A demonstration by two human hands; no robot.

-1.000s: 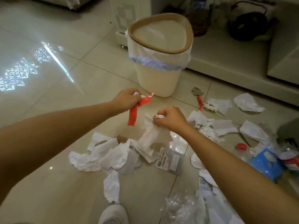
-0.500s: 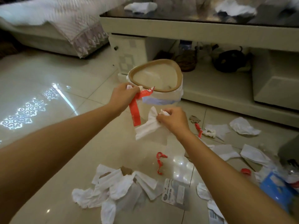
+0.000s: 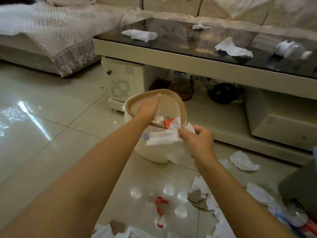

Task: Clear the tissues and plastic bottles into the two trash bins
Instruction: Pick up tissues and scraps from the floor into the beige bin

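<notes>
Left hand [image 3: 148, 109] over the bin [image 3: 155, 152], fingers straight, holding nothing. Right hand [image 3: 197, 141] pinches a white tissue [image 3: 164, 139] at the rim.

Both bare forearms stretched forward. Left hand [image 3: 148, 108] held flat, palm down, fingers straight and together, thumb tucked below. Right hand [image 3: 197, 141] lower and nearer, fingers curled, pinch grip on white tissue [image 3: 164, 137].

The trash bin [image 3: 151, 152] mouth is half covered by the left hand [image 3: 148, 109]; bare floor [image 3: 56, 134] lies leftward, tissues [image 3: 243, 160] litter its right.
</notes>
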